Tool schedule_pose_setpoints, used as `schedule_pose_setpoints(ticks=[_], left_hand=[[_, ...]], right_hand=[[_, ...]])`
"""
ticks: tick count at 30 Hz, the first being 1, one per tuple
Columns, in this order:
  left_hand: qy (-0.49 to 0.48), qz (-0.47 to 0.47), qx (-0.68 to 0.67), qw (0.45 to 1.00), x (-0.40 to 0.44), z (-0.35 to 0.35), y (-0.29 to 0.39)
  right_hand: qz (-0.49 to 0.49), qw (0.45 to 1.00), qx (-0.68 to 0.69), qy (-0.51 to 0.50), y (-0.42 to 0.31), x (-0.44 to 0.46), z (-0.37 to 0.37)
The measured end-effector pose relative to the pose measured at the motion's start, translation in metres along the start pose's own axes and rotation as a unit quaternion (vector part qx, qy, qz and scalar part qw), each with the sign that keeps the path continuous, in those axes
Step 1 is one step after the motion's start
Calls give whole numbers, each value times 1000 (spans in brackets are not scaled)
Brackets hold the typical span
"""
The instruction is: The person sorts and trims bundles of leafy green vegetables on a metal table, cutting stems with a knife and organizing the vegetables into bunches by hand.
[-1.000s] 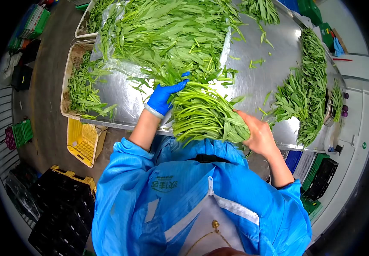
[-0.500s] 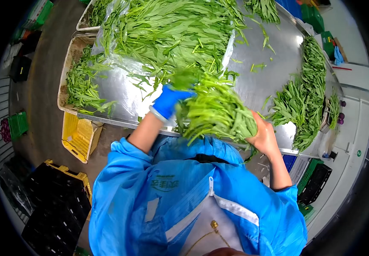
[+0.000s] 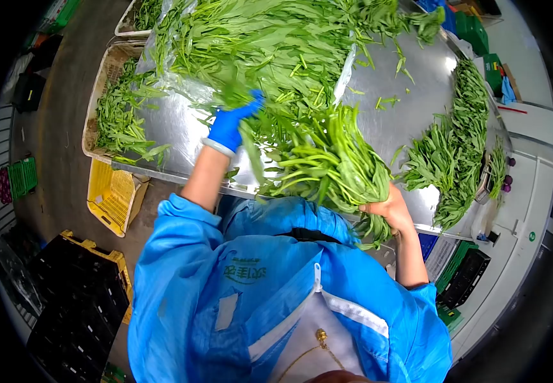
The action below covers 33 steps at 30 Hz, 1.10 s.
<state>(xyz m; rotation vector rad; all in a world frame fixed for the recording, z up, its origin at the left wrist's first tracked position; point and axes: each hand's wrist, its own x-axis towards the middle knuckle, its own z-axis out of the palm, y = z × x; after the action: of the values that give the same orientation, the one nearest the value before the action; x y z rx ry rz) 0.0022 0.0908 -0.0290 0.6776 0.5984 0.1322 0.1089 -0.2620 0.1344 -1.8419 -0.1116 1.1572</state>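
Note:
My right hand (image 3: 388, 207), bare, is closed round a thick bunch of water spinach (image 3: 337, 163). The pale cut stems fan out up and to the left, and leaves hang below the hand at the table's front edge. My left hand (image 3: 230, 124), in a blue glove, is left of the bunch over the metal table (image 3: 378, 127). A few loose greens (image 3: 251, 150), blurred by motion, are in its grip; the fingers are partly hidden. Beyond both hands lies a large heap of water spinach (image 3: 264, 51) on clear plastic sheeting (image 3: 345, 73).
Rows of bunched greens (image 3: 465, 134) lie along the table's right side. On the left, a dirty white crate (image 3: 105, 86) holds leafy trimmings, with a yellow crate (image 3: 113, 198) below it on the floor. Black crates (image 3: 75, 306) stand lower left.
My left hand has moved up and left, away from the bunch, carrying loose greens. The bunch in my right hand has tipped slightly, its stems now spread wider. More greens show at the table's far right.

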Motion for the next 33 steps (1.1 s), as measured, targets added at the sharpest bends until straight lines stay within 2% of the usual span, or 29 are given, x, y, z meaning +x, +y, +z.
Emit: schedule_pose_setpoints(ticks=[1,3,7,8,10,13,14,15,16,17,19,20,21,22,23,25,26,27,28,29,30,31,32,33], left_hand=[[50,30,-46,997,-2,0,13],[9,82,105,991,-5,-6,25],[-116,65,196,972,-32,60,10],[-196,12,376,906,-38,77,20],[-228,71,410,880,-11,53,-34],[-67,98,145,982,2,40,-14],[-16,95,32,995,9,21,0],[35,69,-3,997,4,11,23],[68,131,46,988,4,2,34],[84,133,117,981,-3,2,46],[-71,83,243,964,8,-34,36],[-82,138,509,846,4,-46,31],[-87,181,730,654,-5,-52,25],[-5,-2,888,460,-23,-23,43],[50,-51,922,382,-25,-3,53],[81,161,736,653,-23,-22,32],[59,172,676,714,-20,-15,21],[-11,180,580,794,-23,4,12],[-47,93,517,849,-37,38,14],[-104,79,411,902,-36,45,-20],[-155,84,437,882,-41,60,-35],[-211,-31,395,894,-49,81,-28],[-214,-50,307,926,-46,84,-55],[-209,-102,338,912,-48,90,-56]], right_hand=[[14,1000,27,-5,2,-1,-2],[41,996,79,-16,7,-3,-4],[34,995,92,-22,1,-1,6],[43,995,86,-29,0,0,8],[62,995,73,-42,-2,1,10],[87,992,92,-23,3,-2,7],[90,989,114,-21,4,-4,4],[87,988,128,-7,7,-5,3],[83,986,141,6,11,-6,2],[80,984,155,19,14,-7,1],[98,980,169,23,13,-7,1],[106,976,190,27,11,-8,4],[114,971,210,31,10,-9,5],[110,971,211,25,21,-4,0],[114,970,213,26,22,-3,-2],[123,967,220,25,23,-1,-2],[125,965,229,24,19,-2,1],[130,963,235,20,16,-2,3],[133,961,241,16,12,-2,5],[137,959,247,13,9,-2,8],[134,959,250,25,6,-2,13],[138,958,250,23,5,0,16],[141,957,252,23,4,1,18],[145,956,254,24,4,1,19]])
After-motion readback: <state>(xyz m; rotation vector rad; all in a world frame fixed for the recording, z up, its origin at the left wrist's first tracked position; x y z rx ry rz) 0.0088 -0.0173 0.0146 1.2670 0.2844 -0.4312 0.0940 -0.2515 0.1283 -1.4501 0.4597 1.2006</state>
